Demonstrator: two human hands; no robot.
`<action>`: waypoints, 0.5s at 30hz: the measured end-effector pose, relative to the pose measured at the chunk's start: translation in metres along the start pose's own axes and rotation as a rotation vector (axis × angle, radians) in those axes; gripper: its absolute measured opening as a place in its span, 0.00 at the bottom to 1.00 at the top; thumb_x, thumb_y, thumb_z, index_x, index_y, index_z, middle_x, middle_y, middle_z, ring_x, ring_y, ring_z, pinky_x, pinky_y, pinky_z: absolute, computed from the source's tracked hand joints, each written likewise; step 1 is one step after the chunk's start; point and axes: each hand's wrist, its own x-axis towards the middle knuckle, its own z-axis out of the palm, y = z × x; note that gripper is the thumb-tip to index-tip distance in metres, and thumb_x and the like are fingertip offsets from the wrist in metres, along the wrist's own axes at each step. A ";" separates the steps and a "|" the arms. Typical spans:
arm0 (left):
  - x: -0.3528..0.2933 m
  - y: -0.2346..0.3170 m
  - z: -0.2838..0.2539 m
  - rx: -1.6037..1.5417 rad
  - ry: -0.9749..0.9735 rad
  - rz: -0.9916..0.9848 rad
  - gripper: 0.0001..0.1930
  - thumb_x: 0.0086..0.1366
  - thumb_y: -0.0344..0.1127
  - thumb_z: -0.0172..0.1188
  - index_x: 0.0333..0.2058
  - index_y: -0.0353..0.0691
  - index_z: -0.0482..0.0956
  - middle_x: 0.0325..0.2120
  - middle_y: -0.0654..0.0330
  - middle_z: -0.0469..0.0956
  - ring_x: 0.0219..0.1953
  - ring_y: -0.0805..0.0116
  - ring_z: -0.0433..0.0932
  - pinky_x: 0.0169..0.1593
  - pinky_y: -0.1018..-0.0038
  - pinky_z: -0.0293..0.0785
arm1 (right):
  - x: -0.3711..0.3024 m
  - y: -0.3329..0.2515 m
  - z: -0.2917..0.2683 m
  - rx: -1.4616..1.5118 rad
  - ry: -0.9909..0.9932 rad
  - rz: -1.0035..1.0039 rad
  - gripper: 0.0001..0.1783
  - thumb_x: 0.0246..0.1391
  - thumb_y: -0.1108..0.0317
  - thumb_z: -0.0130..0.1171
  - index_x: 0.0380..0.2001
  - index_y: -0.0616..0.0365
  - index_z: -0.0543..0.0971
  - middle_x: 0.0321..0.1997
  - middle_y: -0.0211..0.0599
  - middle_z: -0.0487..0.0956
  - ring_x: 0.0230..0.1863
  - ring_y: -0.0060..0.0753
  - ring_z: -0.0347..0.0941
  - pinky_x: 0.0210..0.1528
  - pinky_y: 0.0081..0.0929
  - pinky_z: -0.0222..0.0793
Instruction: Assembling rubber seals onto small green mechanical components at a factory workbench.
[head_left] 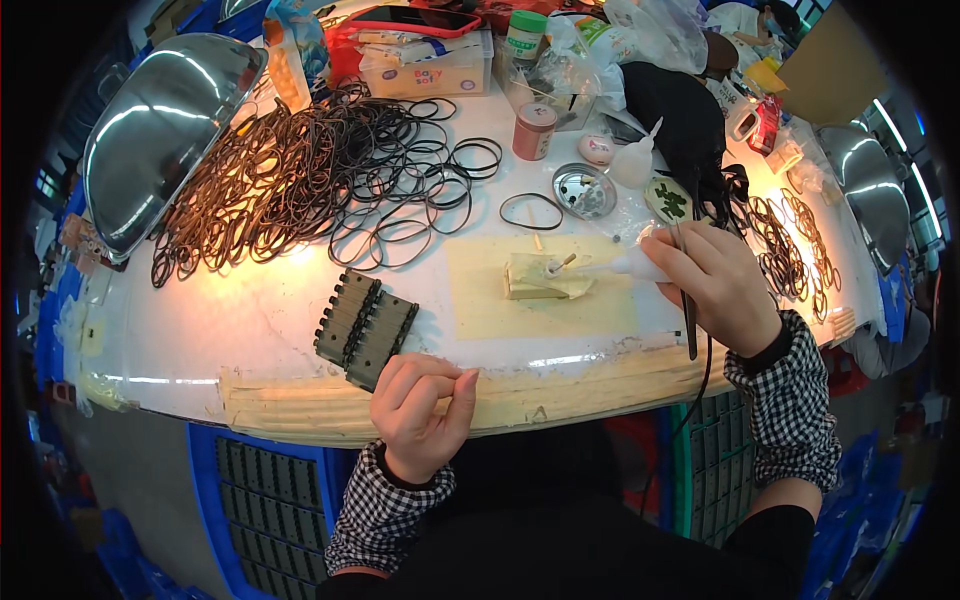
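My right hand (715, 285) grips a small white squeeze bottle (632, 264), its thin nozzle pointing left at a small block wrapped in pale tape (535, 278). A short brown stick stands out of the block's top. Dark tweezers (690, 330) also hang from this hand, tips downward. The block rests on a yellowish sheet (480, 315). At the table's front edge my left hand (425, 405) is closed, thumb against the curled fingers; whatever it pinches, if anything, is too small to see. Just beyond it lie dark green ribbed parts in rows (365, 325).
Black rubber rings (290, 180) heap at the left under a shiny lamp shade (165, 135); another ring pile (795, 245) lies right. Behind the sheet are a round metal dish (585, 190), a second squeeze bottle (633, 160) and a pink jar (534, 131). Blue-framed trays (205, 480) sit below.
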 end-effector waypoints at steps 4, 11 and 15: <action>0.001 0.000 0.000 0.014 -0.006 0.004 0.12 0.51 0.22 0.68 0.18 0.37 0.71 0.20 0.59 0.76 0.23 0.63 0.73 0.28 0.73 0.69 | 0.002 0.001 -0.001 -0.057 0.001 -0.009 0.17 0.41 0.73 0.61 0.39 0.59 0.77 0.31 0.33 0.74 0.37 0.34 0.74 0.36 0.29 0.71; 0.000 0.000 0.000 -0.004 -0.010 -0.010 0.12 0.52 0.21 0.66 0.18 0.35 0.70 0.20 0.58 0.76 0.24 0.62 0.73 0.30 0.72 0.67 | 0.003 0.003 -0.007 -0.097 -0.091 -0.001 0.21 0.40 0.70 0.62 0.43 0.60 0.76 0.37 0.37 0.78 0.43 0.41 0.75 0.42 0.35 0.72; 0.001 0.001 0.000 -0.009 -0.019 -0.014 0.12 0.52 0.21 0.66 0.18 0.35 0.70 0.20 0.58 0.76 0.24 0.62 0.73 0.30 0.73 0.67 | 0.006 0.002 -0.010 -0.119 -0.077 -0.028 0.18 0.42 0.71 0.61 0.41 0.61 0.77 0.34 0.38 0.76 0.41 0.40 0.75 0.41 0.34 0.72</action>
